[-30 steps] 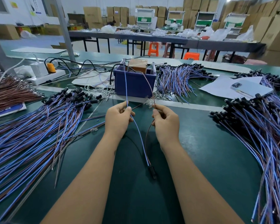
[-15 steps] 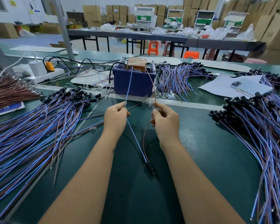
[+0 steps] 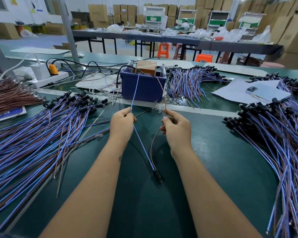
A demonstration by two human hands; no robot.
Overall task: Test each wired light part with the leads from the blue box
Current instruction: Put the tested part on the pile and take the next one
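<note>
Head view: one wired light part [image 3: 156, 172], a black holder with a blue wire [image 3: 142, 148] and a brown wire [image 3: 153, 143], lies on the green table [image 3: 205, 169] between the forearms. The left hand [image 3: 121, 124] pinches the blue wire and the right hand [image 3: 176, 126] the brown, fingers curled, below the blue box [image 3: 142, 88]. Heaps of similar parts flank them; stacked cartons [image 3: 282, 23] fill the room behind.

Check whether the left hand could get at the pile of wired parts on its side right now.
Probably not yet: the left hand is pinching the blue wire, though nothing lies between it and the left pile.
</note>
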